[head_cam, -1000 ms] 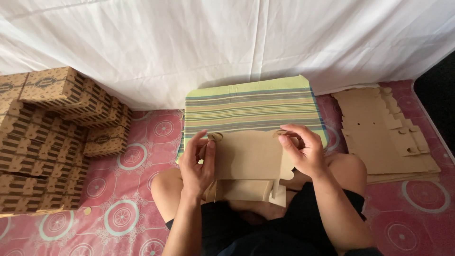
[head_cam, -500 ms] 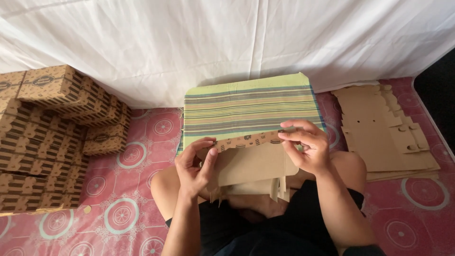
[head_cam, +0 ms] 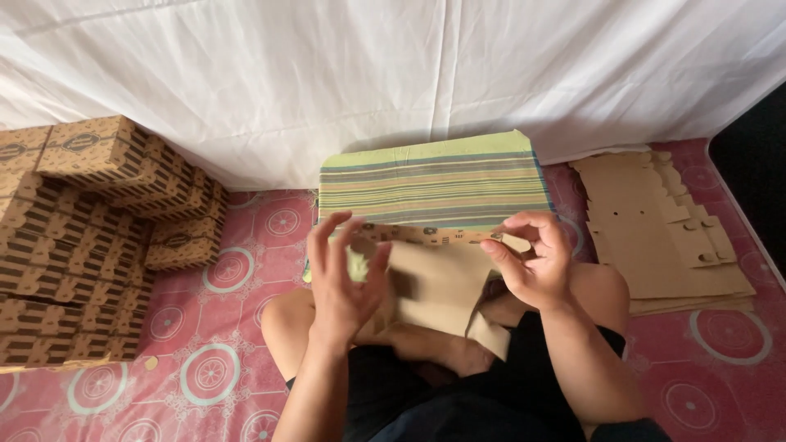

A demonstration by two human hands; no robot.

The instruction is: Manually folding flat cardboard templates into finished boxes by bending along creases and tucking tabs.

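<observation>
Brown cardboard blank (head_cam: 442, 282) sits over the lap, long axis running left to right — printed top edge toward the striped cushion (head_cam: 430, 180). Left hand (head_cam: 340, 282) presses it with fingers spread; right hand (head_cam: 532, 262) pinches the right end.

Home packing spot: patterned floor mat (head_cam: 246, 270), stacked printed boxes (head_cam: 74, 237), white sheet backdrop (head_cam: 393, 74)

A white sheet (head_cam: 409, 74) hung as the back wall, well beyond the hands. Pink mats with ringed circles (head_cam: 237, 270) covered the floor beneath and to both sides. Soft, even light fell throughout.
</observation>
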